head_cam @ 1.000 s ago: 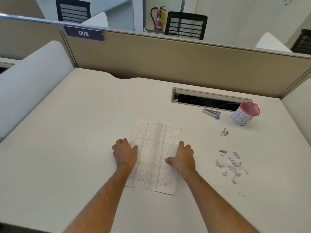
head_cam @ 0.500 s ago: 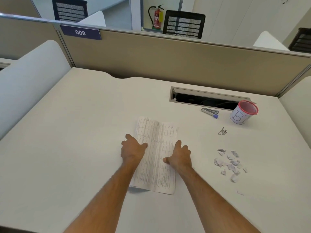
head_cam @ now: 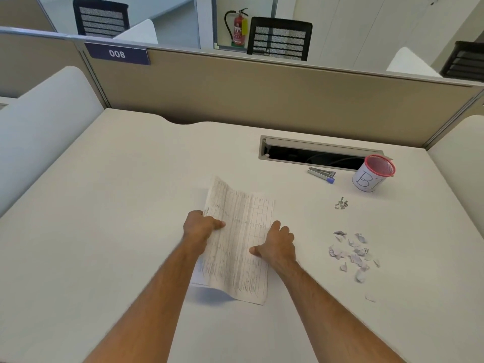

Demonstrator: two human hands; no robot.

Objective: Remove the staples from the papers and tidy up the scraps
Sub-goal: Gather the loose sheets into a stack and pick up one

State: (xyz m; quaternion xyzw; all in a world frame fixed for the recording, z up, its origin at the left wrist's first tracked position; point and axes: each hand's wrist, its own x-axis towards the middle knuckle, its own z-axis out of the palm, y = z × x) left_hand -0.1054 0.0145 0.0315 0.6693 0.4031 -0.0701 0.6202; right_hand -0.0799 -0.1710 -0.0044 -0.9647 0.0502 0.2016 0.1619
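White desk (head_cam: 117, 205) — papers (head_cam: 239, 239) between both hands.

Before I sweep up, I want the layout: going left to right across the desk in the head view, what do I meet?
left hand → papers → right hand → stapler → pile of staples → paper scraps → red-rimmed cup
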